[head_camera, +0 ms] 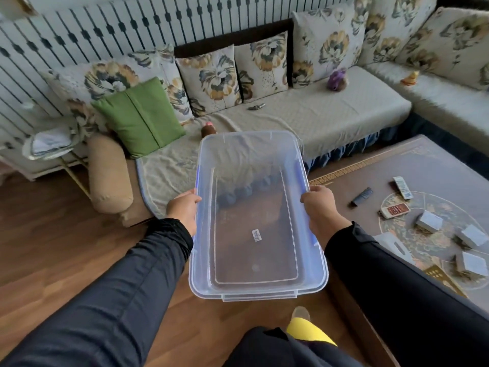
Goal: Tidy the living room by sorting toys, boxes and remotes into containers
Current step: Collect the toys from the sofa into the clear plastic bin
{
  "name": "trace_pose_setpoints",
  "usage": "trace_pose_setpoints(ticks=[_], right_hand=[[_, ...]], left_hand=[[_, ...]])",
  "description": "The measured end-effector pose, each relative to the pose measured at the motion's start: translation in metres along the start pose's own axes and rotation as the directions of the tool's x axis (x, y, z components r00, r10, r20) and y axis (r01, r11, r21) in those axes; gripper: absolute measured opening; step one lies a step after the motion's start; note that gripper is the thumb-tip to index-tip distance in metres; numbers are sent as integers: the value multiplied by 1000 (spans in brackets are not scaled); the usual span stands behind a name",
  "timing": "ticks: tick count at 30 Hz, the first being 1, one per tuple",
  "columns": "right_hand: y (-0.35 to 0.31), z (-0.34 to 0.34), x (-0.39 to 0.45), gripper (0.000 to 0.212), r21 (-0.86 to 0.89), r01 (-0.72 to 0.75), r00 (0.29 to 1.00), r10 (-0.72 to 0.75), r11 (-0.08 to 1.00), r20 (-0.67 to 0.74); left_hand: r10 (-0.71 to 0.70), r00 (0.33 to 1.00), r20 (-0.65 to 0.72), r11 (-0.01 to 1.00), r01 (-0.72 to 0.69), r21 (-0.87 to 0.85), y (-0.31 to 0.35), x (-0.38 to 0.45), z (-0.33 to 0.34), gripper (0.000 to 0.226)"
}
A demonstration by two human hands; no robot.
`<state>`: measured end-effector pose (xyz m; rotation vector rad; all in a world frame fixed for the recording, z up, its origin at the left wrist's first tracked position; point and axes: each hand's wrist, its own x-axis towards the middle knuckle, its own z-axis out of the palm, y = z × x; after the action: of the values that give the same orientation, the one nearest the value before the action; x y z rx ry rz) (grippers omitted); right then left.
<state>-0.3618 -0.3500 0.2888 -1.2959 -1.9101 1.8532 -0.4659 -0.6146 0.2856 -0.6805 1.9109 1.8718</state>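
1. A person holds a big see-through plastic box (258, 215) with a faint blue tint out in front, above the brown wooden floor (53, 234).
2. The left hand (184, 209) grips the left long rim of the box, with the thumb curled over the top edge.
3. The right hand (318, 207) grips the right long rim the same way, fingers wrapped around the edge.
4. Both arms wear dark sleeves (127, 282).
5. Nothing lies in the box but a small white sticker (256, 235) on its bottom.
6. Past the box stands a long cream sofa (317, 115) with flowery cushions along the back.
7. A green square cushion (140, 115) leans at the left end of the sofa.
8. A small brown toy with a pink top (208, 129) sits on the sofa seat, just behind the far edge of the box.
9. A purple soft toy (336, 80) sits farther right on the seat, near the flowery cushions.
10. A small orange and yellow toy (410, 78) sits on the sofa part at the far right.
11. A small dark thing (256, 106) lies on the seat in the middle; it is too small to tell what it is.
12. To the right is a low table with a patterned top (397, 165).
13. On the table lie a black remote (362, 196), a white remote (402, 187) and a flat thing with red buttons (395, 210).
14. Three small grey boxes (429, 221) sit near each other on the table, close to the remotes.
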Motion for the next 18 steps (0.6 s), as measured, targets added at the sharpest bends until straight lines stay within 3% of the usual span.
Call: trace_pose_setpoints(ticks=[7,12,18], right_hand=[[-37,49,58,25,-78,70,988,-58,994,146],[-77,81,107,16,-130,72,970,-39,989,241],[-112,117,160,22,-169,59,960,-10,984,279]], left_hand=[[-15,995,-96,998,9,-61,30,35,1,50],[-24,982,-187,994,4,-107,57,56,14,52],[-44,961,-272,989,4,-146,84,83,35,50]])
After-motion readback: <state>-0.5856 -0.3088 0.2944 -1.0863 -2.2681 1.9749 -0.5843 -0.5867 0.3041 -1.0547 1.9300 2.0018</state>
